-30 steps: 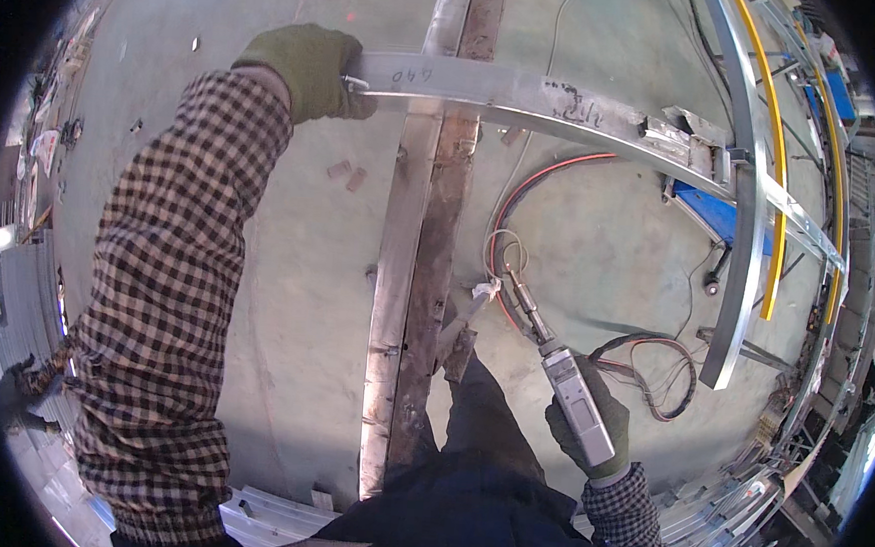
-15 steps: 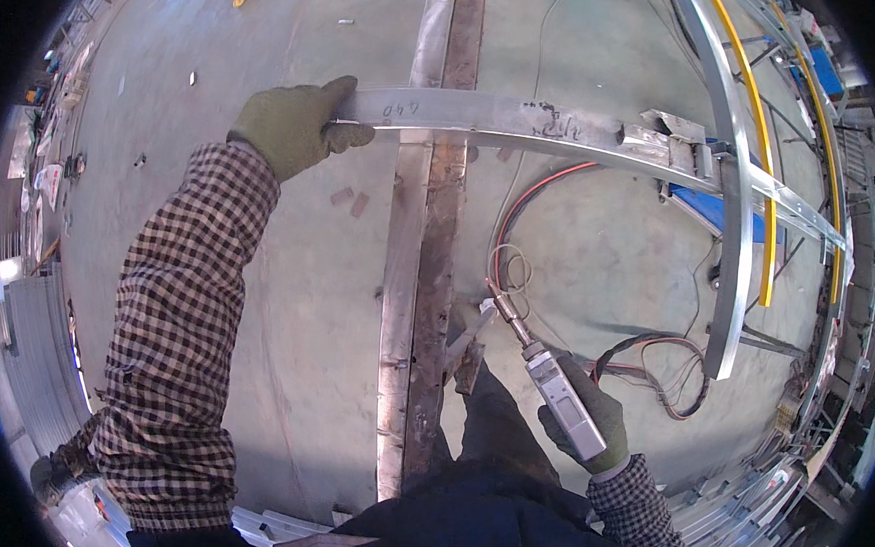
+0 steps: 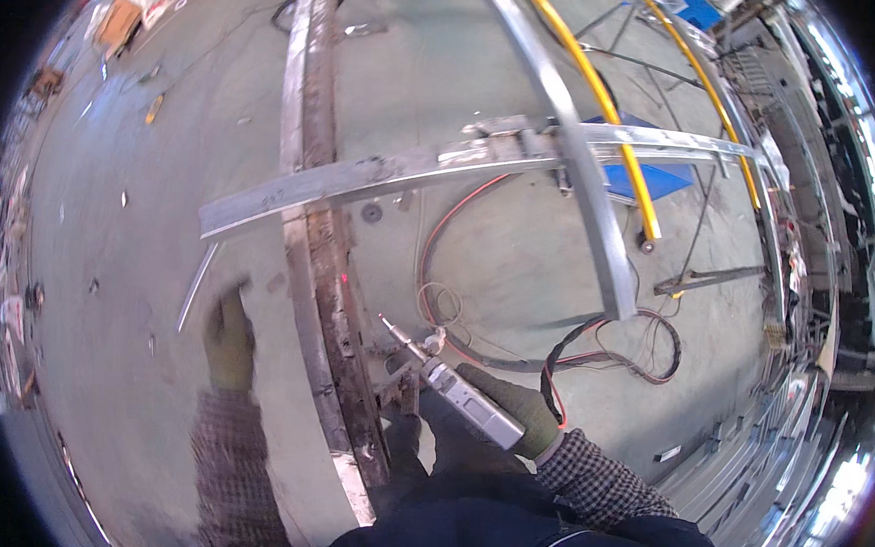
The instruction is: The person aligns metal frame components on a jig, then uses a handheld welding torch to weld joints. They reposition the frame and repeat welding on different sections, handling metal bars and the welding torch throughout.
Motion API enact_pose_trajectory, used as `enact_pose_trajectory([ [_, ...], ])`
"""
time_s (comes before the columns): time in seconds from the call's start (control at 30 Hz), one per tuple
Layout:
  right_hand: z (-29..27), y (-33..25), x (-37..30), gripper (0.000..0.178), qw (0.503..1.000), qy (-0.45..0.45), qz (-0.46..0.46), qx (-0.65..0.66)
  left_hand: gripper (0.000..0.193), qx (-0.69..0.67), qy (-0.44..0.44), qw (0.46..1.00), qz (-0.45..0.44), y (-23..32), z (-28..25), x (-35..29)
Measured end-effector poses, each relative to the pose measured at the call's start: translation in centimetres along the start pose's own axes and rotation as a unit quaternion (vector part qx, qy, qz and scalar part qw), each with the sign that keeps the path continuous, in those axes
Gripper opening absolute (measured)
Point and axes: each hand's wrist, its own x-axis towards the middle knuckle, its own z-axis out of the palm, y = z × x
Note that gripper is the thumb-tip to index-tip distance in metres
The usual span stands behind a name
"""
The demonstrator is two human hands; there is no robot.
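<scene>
One torch [image 3: 460, 393] sits clamped in my right hand [image 3: 504, 408], tip just right of the rusty beam [image 3: 328, 267]. My left hand [image 3: 228, 336], blurred, hangs left of it; fingers unclear. I'd steady before welding.

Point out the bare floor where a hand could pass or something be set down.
Free: the floor left of the rusty beam, past the left hand. Smaller patch inside the red cable loop. Crowded: cables beside the right hand and torch, frames beyond.
</scene>
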Motion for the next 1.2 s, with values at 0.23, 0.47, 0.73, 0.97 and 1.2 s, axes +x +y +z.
enact_pose_trajectory([
  [0.23,0.5,-0.3,-5.4,0.068,0.968,0.103,-0.227,-0.016,0.042,-0.252,-0.187,0.932,-0.181,-4.0,6.3,-21.7],
  [0.47,-1.6,3.3,-10.6,0.072,0.985,0.089,-0.141,0.041,0.048,-0.301,-0.319,0.855,-0.276,-1.4,8.4,-27.1],
  [0.73,-3.9,9.3,-11.0,0.083,0.968,0.081,-0.192,-0.136,0.035,-0.241,-0.405,0.857,-0.208,-0.8,12.3,-29.9],
  [0.97,-6.2,10.9,-14.8,0.078,0.969,0.108,-0.211,-0.062,0.026,-0.192,-0.495,0.847,-0.018,-1.0,16.2,-31.7],
  [1.2,-6.2,8.7,-17.4,0.077,0.950,0.149,-0.254,-0.107,0.035,-0.290,-0.465,0.800,-0.245,-1.1,16.8,-33.6],
])
